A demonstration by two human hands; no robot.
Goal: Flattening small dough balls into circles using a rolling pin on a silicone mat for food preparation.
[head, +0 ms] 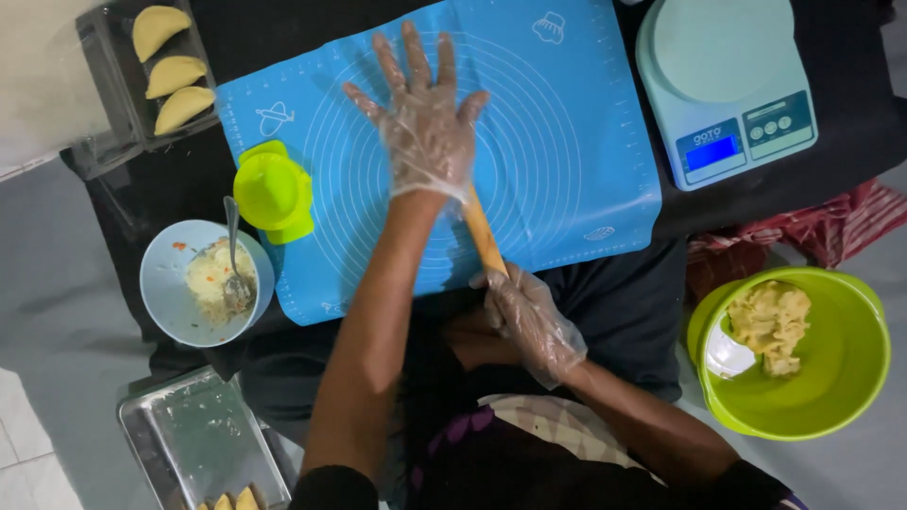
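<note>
Grey floor all round, dark low table (831, 123) across the top of the view, blue silicone baking mat (567, 161) with printed circles spread over it. Right of the mat, pale blue kitchen scale (723, 85); lower right, lime-green bowl (831, 378) holding lumps of yellow dough (770, 326). Left of the mat, clear container (104, 104) with three folded pastries (170, 71), lime-green dumpling press (274, 189), light blue bowl (165, 283) of filling with a spoon (233, 255); metal tray (189, 444) at lower left. Wooden rolling pin (484, 236) on the mat, long axis slanting from upper left to lower right, far end hidden under the left hand (425, 127). Left hand gloved, flat, fingers spread and released, palm pressing on the pin. Right hand (529, 316) gloved, fingers curled round the near end at the mat's edge.
</note>
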